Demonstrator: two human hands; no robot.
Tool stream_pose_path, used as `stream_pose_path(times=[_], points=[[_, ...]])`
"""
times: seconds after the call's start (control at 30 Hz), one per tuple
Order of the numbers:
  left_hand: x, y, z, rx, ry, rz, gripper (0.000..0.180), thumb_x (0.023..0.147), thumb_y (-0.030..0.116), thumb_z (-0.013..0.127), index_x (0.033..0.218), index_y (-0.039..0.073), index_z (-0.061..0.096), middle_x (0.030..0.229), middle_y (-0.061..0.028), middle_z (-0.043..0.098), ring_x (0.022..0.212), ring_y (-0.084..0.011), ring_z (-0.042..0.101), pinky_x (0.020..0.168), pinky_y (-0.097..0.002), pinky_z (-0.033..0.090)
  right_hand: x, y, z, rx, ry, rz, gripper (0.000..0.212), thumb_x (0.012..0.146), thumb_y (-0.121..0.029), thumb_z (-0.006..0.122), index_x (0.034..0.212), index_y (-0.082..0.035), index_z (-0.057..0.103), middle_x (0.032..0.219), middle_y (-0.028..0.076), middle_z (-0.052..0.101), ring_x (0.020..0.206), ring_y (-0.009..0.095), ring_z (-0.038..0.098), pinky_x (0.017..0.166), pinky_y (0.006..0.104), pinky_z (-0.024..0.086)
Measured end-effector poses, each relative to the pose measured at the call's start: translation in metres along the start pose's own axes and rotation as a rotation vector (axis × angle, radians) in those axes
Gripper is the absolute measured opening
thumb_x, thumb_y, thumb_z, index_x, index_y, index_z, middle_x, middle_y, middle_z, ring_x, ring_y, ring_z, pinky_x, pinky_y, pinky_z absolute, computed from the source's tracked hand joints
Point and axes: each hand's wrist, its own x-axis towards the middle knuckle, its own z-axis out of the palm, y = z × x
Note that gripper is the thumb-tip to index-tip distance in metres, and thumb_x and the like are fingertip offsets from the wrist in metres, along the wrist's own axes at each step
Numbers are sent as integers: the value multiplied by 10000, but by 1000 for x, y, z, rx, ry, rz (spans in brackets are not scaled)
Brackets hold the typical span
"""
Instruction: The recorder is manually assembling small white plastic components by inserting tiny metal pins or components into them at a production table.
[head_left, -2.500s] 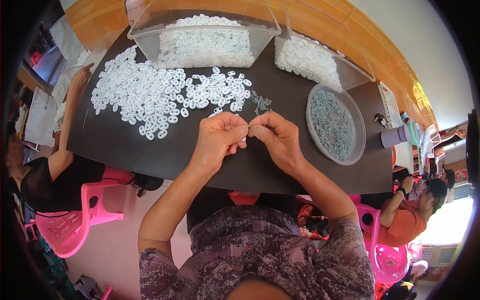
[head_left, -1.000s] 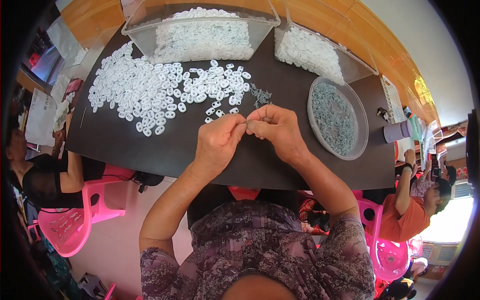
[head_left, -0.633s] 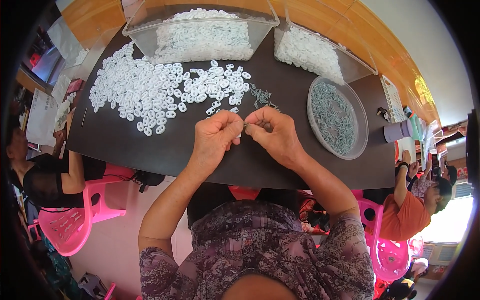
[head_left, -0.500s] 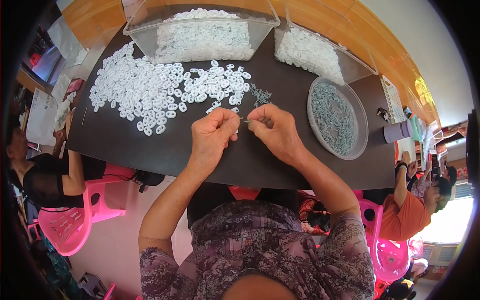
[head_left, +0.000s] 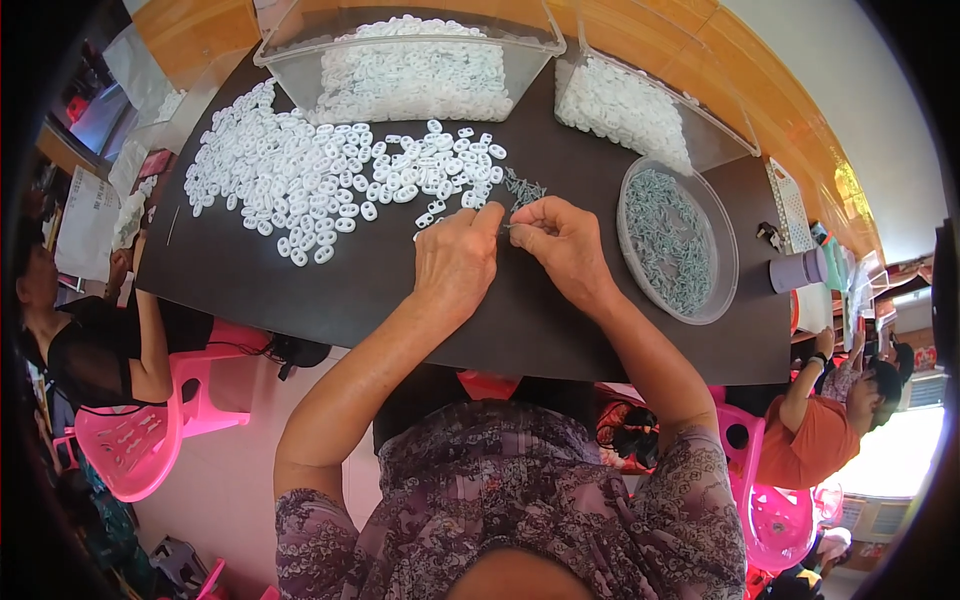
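Observation:
My left hand [head_left: 458, 258] is turned back-up at the near edge of a small heap of white oval plastic pieces with two holes [head_left: 430, 172]. Its fingers are curled under, so what they hold is hidden. Close beside it, my right hand [head_left: 562, 248] pinches a small grey screw [head_left: 507, 228] between thumb and forefinger, its end pointing at the left hand's fingertips. Just beyond both hands lies a little pile of loose grey screws [head_left: 523, 188]. A larger heap of the white pieces [head_left: 270, 165] spreads to the left.
A round clear tub [head_left: 728, 262] of screws stands right of my right hand. Two clear bins, one at the back [head_left: 290, 75] and one at back right [head_left: 725, 145], hold white pieces. A lilac cup [head_left: 797, 271] stands at the right edge. People sit on both sides.
My left hand has rolled over from a side-on pinch to back-up and shifted right and slightly forward. My right hand has moved slightly right, still pinching the screw.

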Motion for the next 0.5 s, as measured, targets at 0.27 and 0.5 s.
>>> stream_pose_path(times=[0.27,0.5], points=[[-3,-10,1,-221,82,132,101,761,12,651,854,34,617,704,-99,608,595,-245,593,516,-326,456,0,-4,-2,184,-93,86,111,793,-18,624,886,42,622,789,60,643,730,94,594,680,220,476],[-3,-2,-17,-879,-173,-437,81,848,84,629,862,5,640,662,6,584,575,-27,498,469,-177,365,-2,-8,1,265,-58,61,82,780,-13,633,851,27,631,773,58,644,701,85,583,647,211,454]])
